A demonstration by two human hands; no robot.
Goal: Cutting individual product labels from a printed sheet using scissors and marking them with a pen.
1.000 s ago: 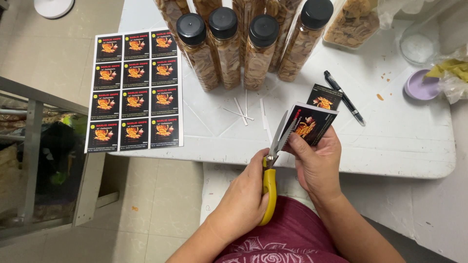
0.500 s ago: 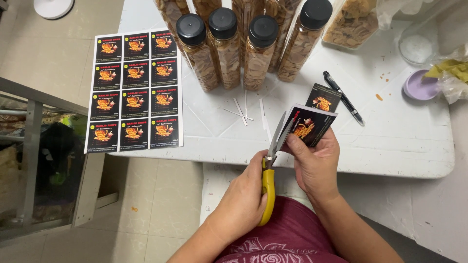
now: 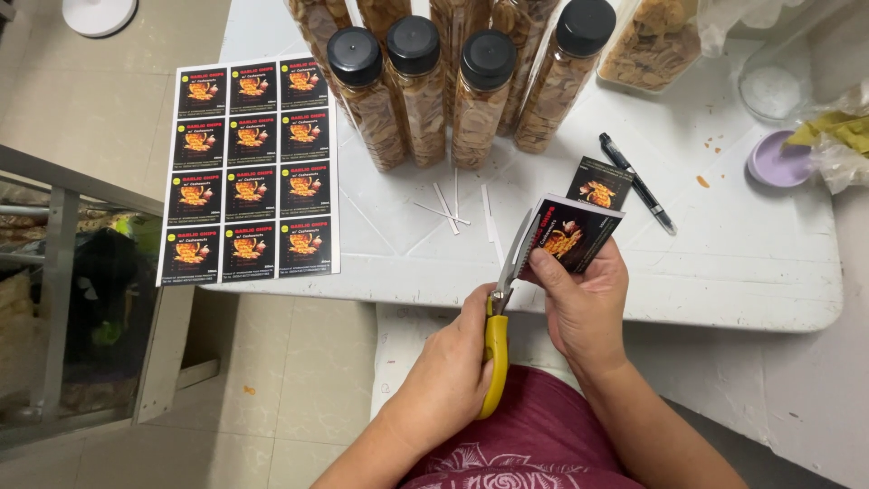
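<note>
Fingers: left hand (image 3: 453, 362) grips scissors (image 3: 500, 308), right hand (image 3: 584, 299) pinches label (image 3: 566, 234); white table (image 3: 724, 263), probably tiled floor (image 3: 272, 380).

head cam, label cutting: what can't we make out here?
- Scissors: handle loops hidden in the left hand.
- Label: lower edge covered by the right hand.
- Bottles: back row cut off by the top edge.
- Label sheet: fine print too small.

Home packing spot: white folding table (image 3: 742, 272), label sheet (image 3: 249, 172), filled bottles (image 3: 425, 91).
</note>
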